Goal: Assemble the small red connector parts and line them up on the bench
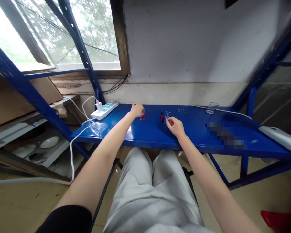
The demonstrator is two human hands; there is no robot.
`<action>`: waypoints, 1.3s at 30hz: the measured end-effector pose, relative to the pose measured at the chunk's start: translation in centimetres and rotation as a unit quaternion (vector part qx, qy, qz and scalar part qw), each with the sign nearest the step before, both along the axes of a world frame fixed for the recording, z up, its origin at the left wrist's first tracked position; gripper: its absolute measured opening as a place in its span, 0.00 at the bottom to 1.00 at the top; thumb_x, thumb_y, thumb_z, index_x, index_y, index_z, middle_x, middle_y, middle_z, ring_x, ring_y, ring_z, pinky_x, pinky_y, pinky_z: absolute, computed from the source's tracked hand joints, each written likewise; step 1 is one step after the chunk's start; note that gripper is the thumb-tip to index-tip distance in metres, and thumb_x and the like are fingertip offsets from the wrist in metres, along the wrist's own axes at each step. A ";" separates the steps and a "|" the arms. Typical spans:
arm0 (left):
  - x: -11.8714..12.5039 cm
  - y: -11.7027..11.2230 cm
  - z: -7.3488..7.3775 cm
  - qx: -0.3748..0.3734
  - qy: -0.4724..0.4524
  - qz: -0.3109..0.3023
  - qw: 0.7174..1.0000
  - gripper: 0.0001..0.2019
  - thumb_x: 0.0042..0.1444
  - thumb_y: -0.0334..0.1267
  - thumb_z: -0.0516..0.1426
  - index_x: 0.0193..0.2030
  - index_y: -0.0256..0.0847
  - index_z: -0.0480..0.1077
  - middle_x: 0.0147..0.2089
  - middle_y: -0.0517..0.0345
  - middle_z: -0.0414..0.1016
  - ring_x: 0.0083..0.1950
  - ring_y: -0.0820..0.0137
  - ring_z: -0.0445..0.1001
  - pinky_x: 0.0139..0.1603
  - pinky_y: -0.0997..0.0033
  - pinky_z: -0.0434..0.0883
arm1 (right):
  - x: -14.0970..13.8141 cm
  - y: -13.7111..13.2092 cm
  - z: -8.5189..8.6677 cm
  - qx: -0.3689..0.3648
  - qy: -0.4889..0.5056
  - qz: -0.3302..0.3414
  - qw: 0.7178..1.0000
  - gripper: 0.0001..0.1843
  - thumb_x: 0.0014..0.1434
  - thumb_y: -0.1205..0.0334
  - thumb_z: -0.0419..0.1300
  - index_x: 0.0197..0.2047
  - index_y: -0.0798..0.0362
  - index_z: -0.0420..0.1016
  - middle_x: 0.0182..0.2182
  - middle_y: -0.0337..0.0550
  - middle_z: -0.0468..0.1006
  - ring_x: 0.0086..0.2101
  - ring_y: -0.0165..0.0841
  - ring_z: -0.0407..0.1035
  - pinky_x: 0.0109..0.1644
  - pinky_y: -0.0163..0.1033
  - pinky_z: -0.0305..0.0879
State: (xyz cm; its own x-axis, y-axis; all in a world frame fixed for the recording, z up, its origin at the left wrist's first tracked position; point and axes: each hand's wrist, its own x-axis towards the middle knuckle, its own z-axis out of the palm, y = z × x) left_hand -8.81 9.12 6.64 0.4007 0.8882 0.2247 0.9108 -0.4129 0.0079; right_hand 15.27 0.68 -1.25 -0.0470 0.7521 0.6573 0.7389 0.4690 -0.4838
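My left hand (137,110) is bent over the left-middle part of the blue table, its fingers closed and pointing down. Small red pieces with clear ends (142,117) stand right at its fingertips; whether one is gripped is hidden. My right hand (176,126) pinches thumb and forefinger together; anything between them is too small to name. Just beyond it stand several small clear pieces (167,114). A small red piece (161,115) and a black piece (163,119) are to their left.
The blue table (150,134) carries a white power strip (104,110) at the left. Several tiny pieces (182,111) form a row farther back. A clear cup (211,107), a blurred-out dark object (225,136) and a white object (280,137) lie rightward. Blue posts flank the table.
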 end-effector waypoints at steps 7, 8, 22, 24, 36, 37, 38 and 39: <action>1.3 -1.5 1.0 0.045 -0.038 -0.019 0.998 0.12 0.51 0.33 0.56 0.43 0.39 0.73 0.49 0.48 0.71 0.53 0.58 0.64 0.51 0.58 0.57 | 0.1 -0.3 0.4 0.000 0.013 -0.128 0.992 0.13 0.57 0.55 0.49 0.30 0.53 0.69 0.21 0.40 0.70 0.25 0.30 0.64 0.29 0.33 0.54; 1.8 -2.0 1.0 0.070 -0.058 -0.038 0.995 0.12 0.54 0.34 0.54 0.45 0.39 0.72 0.48 0.49 0.71 0.52 0.59 0.65 0.51 0.58 0.58 | 0.2 -0.3 0.4 -0.007 0.019 -0.153 0.988 0.13 0.57 0.55 0.49 0.31 0.53 0.69 0.22 0.41 0.71 0.26 0.31 0.64 0.29 0.33 0.54; 7.2 -7.0 -6.4 0.122 -0.004 -0.113 0.986 0.23 0.62 0.36 0.41 0.65 0.44 0.50 0.61 0.48 0.59 0.54 0.61 0.61 0.48 0.62 0.60 | 0.7 1.2 -0.5 -0.168 -0.131 -0.141 0.967 0.13 0.54 0.58 0.53 0.38 0.54 0.75 0.35 0.48 0.75 0.38 0.36 0.67 0.36 0.36 0.59; 7.5 -6.9 -6.6 0.122 -0.004 -0.108 0.987 0.22 0.62 0.36 0.41 0.63 0.44 0.54 0.61 0.48 0.59 0.54 0.61 0.61 0.48 0.61 0.60 | 0.7 1.3 -0.5 -0.167 -0.147 -0.139 0.965 0.15 0.55 0.56 0.52 0.39 0.54 0.75 0.36 0.49 0.75 0.38 0.37 0.67 0.37 0.37 0.60; 8.6 -6.3 -6.8 0.112 -0.180 -0.054 0.976 0.11 0.59 0.32 0.49 0.45 0.42 0.70 0.45 0.52 0.68 0.46 0.65 0.65 0.44 0.64 0.62 | 0.7 2.1 -0.5 -0.188 -0.149 -0.128 0.962 0.15 0.55 0.54 0.54 0.38 0.53 0.76 0.35 0.47 0.76 0.36 0.35 0.69 0.35 0.35 0.59; 8.6 -6.2 -6.9 0.115 -0.190 -0.055 0.973 0.10 0.59 0.33 0.49 0.43 0.41 0.70 0.44 0.52 0.69 0.46 0.65 0.66 0.44 0.64 0.62 | 0.7 2.2 -0.4 -0.193 -0.145 -0.126 0.962 0.15 0.55 0.53 0.55 0.37 0.53 0.76 0.35 0.47 0.76 0.35 0.34 0.69 0.34 0.35 0.59; 8.5 -6.3 -7.0 0.119 -0.200 -0.055 0.971 0.10 0.58 0.33 0.50 0.42 0.41 0.70 0.44 0.52 0.69 0.45 0.65 0.66 0.44 0.64 0.63 | 0.7 2.3 -0.3 -0.198 -0.140 -0.125 0.962 0.15 0.55 0.53 0.55 0.37 0.53 0.76 0.34 0.46 0.76 0.35 0.34 0.69 0.33 0.35 0.59; 8.4 -6.3 -7.1 0.121 -0.211 -0.052 0.969 0.09 0.58 0.33 0.50 0.41 0.41 0.71 0.43 0.53 0.70 0.45 0.65 0.66 0.43 0.64 0.63 | 0.7 2.4 -0.3 -0.204 -0.135 -0.126 0.961 0.15 0.54 0.52 0.56 0.37 0.53 0.76 0.34 0.46 0.77 0.34 0.34 0.69 0.33 0.34 0.59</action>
